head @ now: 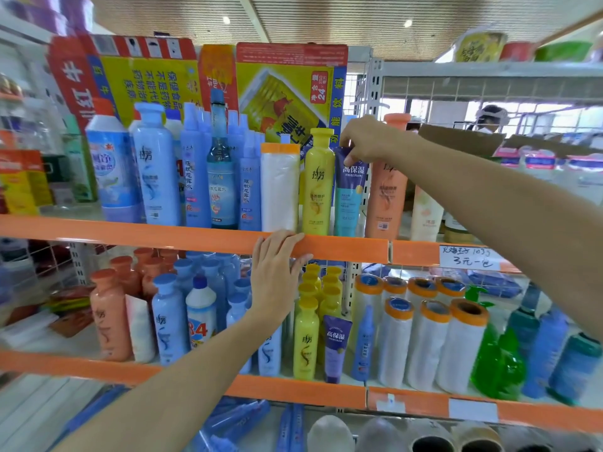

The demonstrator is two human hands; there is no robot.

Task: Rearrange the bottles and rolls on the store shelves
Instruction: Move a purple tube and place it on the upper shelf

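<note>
1. Right hand (pixel 367 138) reaching in from the right, fingertips pinching the crimped top edge of the dark-blue-and-teal plastic squeeze tube (pixel 349 190) on the upper orange-edged shelf (pixel 195 234).
2. Tube standing upright, long axis vertical, cap end down on the shelf, directly below the gripping fingers.
3. Wedged between the tall yellow plastic shampoo bottle (pixel 318 184), just beside it on the left, and the peach-orange plastic bottle (pixel 386 190), just beside it on the right.
4. White film roll with an orange core end (pixel 280 187) standing one place further left of the yellow bottle.
5. Left hand (pixel 277 275) spread, fingers straight and resting over the shelf's front lip below the roll, holding nothing; well below and left of the tube.
6. Probably a straight upward lift needed, since neighbours crowd both sides of the tube; right hand already on it, so plainly the nearer.
7. A matching purple-and-blue tube (pixel 336 349) on the shelf below, right of the lower yellow bottles.
</note>
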